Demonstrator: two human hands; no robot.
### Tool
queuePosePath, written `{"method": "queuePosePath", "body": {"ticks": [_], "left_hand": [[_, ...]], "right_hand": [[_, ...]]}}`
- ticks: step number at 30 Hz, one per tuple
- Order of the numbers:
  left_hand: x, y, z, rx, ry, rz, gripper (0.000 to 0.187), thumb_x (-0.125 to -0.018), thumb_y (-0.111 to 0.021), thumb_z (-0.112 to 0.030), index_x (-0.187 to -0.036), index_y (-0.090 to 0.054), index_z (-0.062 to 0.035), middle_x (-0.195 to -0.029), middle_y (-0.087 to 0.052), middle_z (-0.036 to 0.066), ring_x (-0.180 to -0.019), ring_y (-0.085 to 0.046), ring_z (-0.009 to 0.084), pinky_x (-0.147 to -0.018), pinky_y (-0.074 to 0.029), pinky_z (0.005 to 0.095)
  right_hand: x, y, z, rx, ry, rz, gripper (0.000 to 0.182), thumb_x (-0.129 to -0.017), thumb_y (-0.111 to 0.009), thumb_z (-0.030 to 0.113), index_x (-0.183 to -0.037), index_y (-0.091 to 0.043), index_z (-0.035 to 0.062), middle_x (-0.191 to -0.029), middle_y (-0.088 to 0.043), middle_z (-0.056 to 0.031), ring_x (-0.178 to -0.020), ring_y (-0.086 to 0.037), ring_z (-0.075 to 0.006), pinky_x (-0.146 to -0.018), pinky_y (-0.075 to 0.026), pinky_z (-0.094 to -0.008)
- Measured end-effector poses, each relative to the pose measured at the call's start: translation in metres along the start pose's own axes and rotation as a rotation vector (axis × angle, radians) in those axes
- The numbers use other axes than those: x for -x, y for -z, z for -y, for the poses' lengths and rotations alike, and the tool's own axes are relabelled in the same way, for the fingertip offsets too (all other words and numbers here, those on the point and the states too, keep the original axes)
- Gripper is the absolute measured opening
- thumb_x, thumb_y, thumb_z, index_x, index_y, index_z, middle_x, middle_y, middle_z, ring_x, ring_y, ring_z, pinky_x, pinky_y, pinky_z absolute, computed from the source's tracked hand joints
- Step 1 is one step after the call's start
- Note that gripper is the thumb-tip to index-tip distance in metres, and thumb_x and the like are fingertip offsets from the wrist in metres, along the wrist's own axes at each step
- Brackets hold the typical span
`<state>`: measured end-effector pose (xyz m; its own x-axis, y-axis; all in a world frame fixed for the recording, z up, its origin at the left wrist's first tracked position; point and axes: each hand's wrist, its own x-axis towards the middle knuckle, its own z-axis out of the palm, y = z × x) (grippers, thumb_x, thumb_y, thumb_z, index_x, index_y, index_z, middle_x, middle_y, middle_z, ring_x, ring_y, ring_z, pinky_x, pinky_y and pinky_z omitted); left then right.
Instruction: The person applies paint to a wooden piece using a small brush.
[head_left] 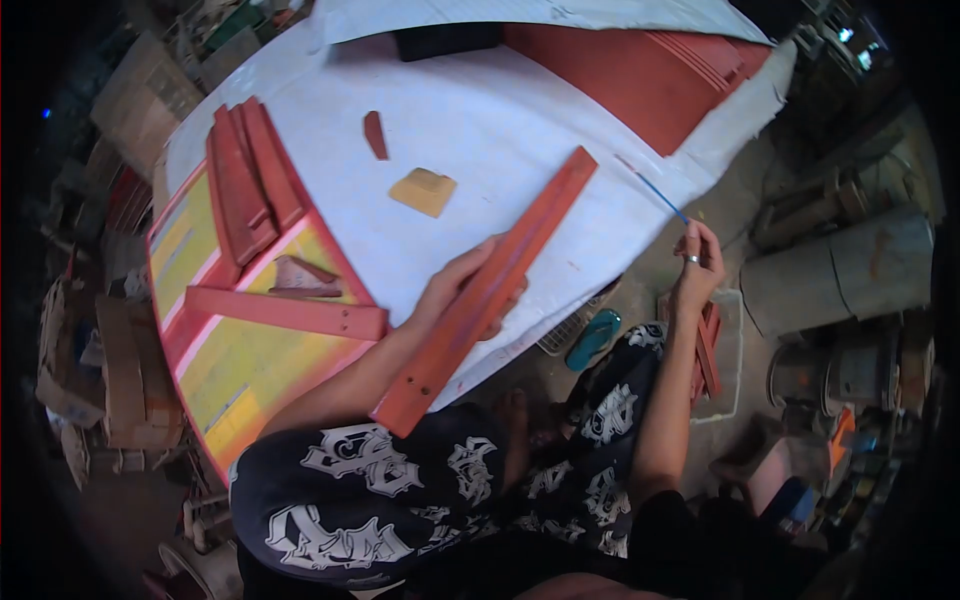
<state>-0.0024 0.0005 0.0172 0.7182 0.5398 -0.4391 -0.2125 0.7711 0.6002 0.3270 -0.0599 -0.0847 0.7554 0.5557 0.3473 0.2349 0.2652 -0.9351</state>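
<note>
My left hand [458, 283] is wrapped round a long red-painted wooden slat [500, 275], held at a slant above the white-covered work surface. Two dark holes show near the slat's lower end. Off to the right, my right hand [702, 262] pinches the end of a thin blue-handled paintbrush [660, 192]. The brush tip points up and left, apart from the slat. On the white cover [350, 220] lie a folded tan piece of sandpaper or cloth [424, 191] and a small dark red piece [375, 135].
Several red slats [245, 185] lie on a yellow-striped board [210, 390] at left, with a crosswise slat [290, 310]. A red panel [620, 85] sits at the back. A teal flip-flop [594, 338] and more red slats [706, 350] are on the floor. Metal drums [840, 270] stand at right.
</note>
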Motion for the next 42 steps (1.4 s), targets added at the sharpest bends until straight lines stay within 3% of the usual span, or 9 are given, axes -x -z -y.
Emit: {"method": "queuePosePath", "body": {"ticks": [11,14,35,42], "left_hand": [[0.002,-0.011,-0.001,-0.054,-0.019,-0.058,0.048,-0.101,-0.034,-0.043,-0.130,-0.044,-0.0065,-0.081,-0.050,0.008,-0.047,-0.045,0.0077,-0.035,-0.040,0.0155],[0.001,-0.011,0.000,-0.041,-0.017,-0.083,0.048,-0.101,-0.033,-0.043,-0.130,-0.044,-0.0065,-0.081,-0.050,0.007,-0.044,-0.044,0.0079,-0.034,-0.038,0.0158],[0.000,-0.006,0.000,-0.030,-0.026,-0.008,0.045,-0.101,-0.035,-0.042,-0.130,-0.045,-0.0089,-0.083,-0.050,0.008,-0.050,-0.046,0.0078,-0.037,-0.042,0.0157],[0.000,-0.008,-0.001,0.008,-0.004,-0.065,0.045,-0.101,-0.034,-0.042,-0.130,-0.045,-0.0083,-0.083,-0.050,0.008,-0.053,-0.047,0.0071,-0.038,-0.043,0.0155]], "right_hand": [[0.004,-0.012,0.013,0.064,0.102,0.134,0.013,-0.089,-0.065,0.002,-0.100,-0.069,-0.0019,-0.083,-0.054,0.0001,-0.074,-0.049,-0.0063,-0.064,-0.037,-0.0194],[0.005,-0.014,0.015,0.060,0.100,0.155,0.014,-0.092,-0.063,0.007,-0.102,-0.069,-0.0010,-0.080,-0.049,0.0013,-0.071,-0.044,-0.0066,-0.062,-0.034,-0.0205],[0.004,-0.013,0.019,0.091,0.146,0.209,0.014,-0.088,-0.067,0.003,-0.101,-0.070,-0.0020,-0.082,-0.053,0.0001,-0.074,-0.047,-0.0072,-0.065,-0.038,-0.0199],[0.003,-0.013,0.014,0.088,0.139,0.233,0.015,-0.087,-0.068,0.004,-0.101,-0.069,-0.0022,-0.082,-0.052,0.0003,-0.075,-0.046,-0.0073,-0.066,-0.037,-0.0197]]}}
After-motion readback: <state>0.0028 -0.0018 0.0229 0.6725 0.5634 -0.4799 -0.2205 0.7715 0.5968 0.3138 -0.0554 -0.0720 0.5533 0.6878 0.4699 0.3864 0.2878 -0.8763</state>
